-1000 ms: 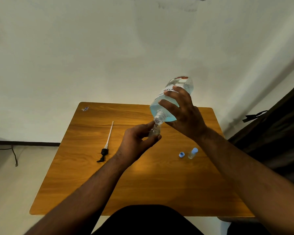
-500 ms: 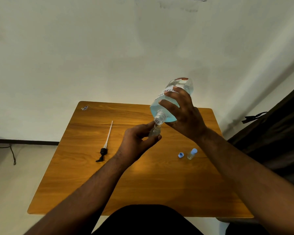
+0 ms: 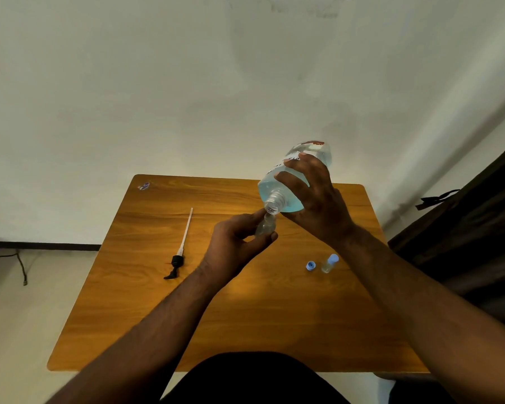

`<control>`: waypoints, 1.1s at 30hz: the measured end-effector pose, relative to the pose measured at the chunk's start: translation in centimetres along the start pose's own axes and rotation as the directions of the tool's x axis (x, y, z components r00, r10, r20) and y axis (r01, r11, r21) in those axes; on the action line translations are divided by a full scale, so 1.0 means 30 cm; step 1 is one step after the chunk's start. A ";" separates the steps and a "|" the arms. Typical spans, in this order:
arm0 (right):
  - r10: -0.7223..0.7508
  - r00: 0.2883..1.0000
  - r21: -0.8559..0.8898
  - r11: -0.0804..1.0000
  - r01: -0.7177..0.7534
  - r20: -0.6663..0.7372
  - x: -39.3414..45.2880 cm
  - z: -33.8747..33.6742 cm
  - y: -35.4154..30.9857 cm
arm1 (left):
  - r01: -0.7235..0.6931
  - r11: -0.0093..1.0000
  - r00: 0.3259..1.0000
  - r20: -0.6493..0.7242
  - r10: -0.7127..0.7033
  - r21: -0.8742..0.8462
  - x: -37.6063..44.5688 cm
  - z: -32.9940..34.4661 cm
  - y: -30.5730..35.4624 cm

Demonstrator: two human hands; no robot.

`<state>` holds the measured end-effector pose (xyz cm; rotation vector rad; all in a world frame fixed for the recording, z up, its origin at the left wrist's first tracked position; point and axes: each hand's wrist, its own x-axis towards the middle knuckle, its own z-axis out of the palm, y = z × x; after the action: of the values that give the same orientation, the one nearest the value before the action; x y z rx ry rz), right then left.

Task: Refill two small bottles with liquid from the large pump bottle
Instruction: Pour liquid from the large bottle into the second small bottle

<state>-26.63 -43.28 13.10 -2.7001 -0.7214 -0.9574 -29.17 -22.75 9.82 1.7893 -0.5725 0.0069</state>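
My right hand [image 3: 318, 205] grips the large clear bottle [image 3: 277, 188] of blue liquid, tilted with its open neck pointing down and left. Right under that neck my left hand [image 3: 233, 243] pinches a small clear bottle [image 3: 265, 225], uncapped and held above the wooden table [image 3: 245, 316]. The two mouths touch or nearly touch. A second small bottle [image 3: 329, 263] with a blue cap stands on the table to the right. A loose blue cap [image 3: 311, 265] lies beside it. The black pump head with its long white tube [image 3: 181, 249] lies on the table at the left.
A small sticker [image 3: 143, 186] sits at the table's far left corner. A pale wall rises behind the table. A dark curtain or bag [image 3: 473, 234] hangs close at the right. A black cable [image 3: 21, 266] trails on the floor at the left.
Both hands and bottles hold almost the same pose; the view has shifted slightly, nothing else on the table has moved.
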 end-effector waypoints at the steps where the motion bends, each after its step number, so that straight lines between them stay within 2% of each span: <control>1: 0.030 1.000 0.023 0.999 -0.030 0.006 -0.006 0.005 -0.004 | 0.005 1.000 1.000 -0.006 -0.005 -0.006 -0.001 0.001 0.000; 4: 0.132 0.991 0.118 0.984 -0.134 0.020 -0.016 0.012 -0.023 | 0.054 0.995 0.998 -0.020 -0.056 -0.088 -0.004 0.002 0.007; 7: 0.340 0.940 0.311 0.894 -0.323 -0.002 -0.019 0.012 -0.047 | 0.063 0.989 0.997 -0.033 -0.068 -0.134 -0.005 -0.003 -0.002; 10: 0.579 0.815 0.453 0.718 -0.529 0.033 -0.037 0.027 -0.050 | 0.062 0.991 0.997 -0.044 -0.067 -0.116 -0.010 -0.007 -0.012; 13: 0.701 0.683 0.578 0.478 -0.662 0.202 -0.078 0.048 -0.044 | 0.051 0.991 0.997 -0.055 -0.059 -0.127 -0.012 -0.007 -0.012; 16: 0.715 0.584 0.652 0.238 -0.720 0.385 -0.131 0.084 -0.042 | 0.016 0.985 0.998 -0.055 -0.025 -0.172 -0.018 -0.003 -0.006; 21: 0.683 0.507 0.624 0.096 -0.776 0.526 -0.216 0.174 -0.042 | 0.148 0.942 0.988 -0.004 -0.157 -0.300 -0.034 0.026 -0.024; 26: 0.641 0.487 0.569 0.093 -0.817 0.594 -0.292 0.251 -0.048 | 0.239 0.884 0.961 -0.032 -0.275 -0.403 -0.044 0.067 -0.061; 33: 0.642 0.403 0.538 -0.018 -0.843 0.652 -0.372 0.315 -0.047 | 0.310 0.857 0.939 -0.011 -0.345 -0.411 -0.034 0.115 -0.137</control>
<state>-29.73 -43.24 -1.24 -1.7125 0.3587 0.0869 -29.49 -24.76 4.76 1.4499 -0.1800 -0.2545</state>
